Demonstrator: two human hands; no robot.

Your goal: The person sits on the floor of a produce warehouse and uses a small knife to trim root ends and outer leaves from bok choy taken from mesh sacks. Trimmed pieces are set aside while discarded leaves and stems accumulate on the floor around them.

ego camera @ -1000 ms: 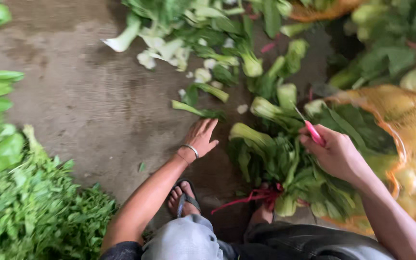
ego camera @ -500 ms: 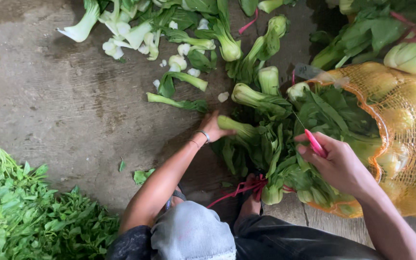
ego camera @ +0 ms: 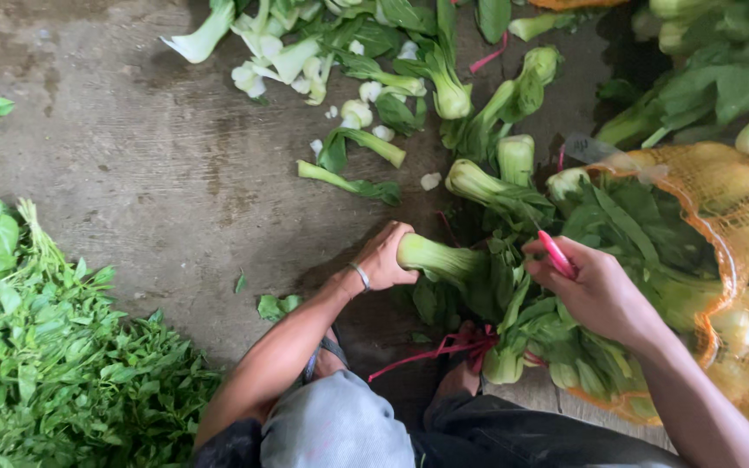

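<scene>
My left hand (ego camera: 385, 256), with a metal bracelet on the wrist, grips the pale base of a bok choy head (ego camera: 440, 258) that lies across a pile of bok choy (ego camera: 556, 329). To its right, my right hand (ego camera: 594, 290) is closed on a small pink-handled tool (ego camera: 556, 253); its tip is hidden among the leaves. Both hands sit close together over the same head of greens.
A yellow mesh sack (ego camera: 730, 234) holding bok choy lies at the right. Cut stems and loose leaves (ego camera: 348, 95) litter the concrete floor (ego camera: 149, 173) above. A heap of leafy greens (ego camera: 54, 364) fills the lower left. A red tie band (ego camera: 444, 348) lies near my feet.
My left hand has moved from the bare floor to the pile and closed on a bok choy head. My right hand stays on the pile with the pink tool.
</scene>
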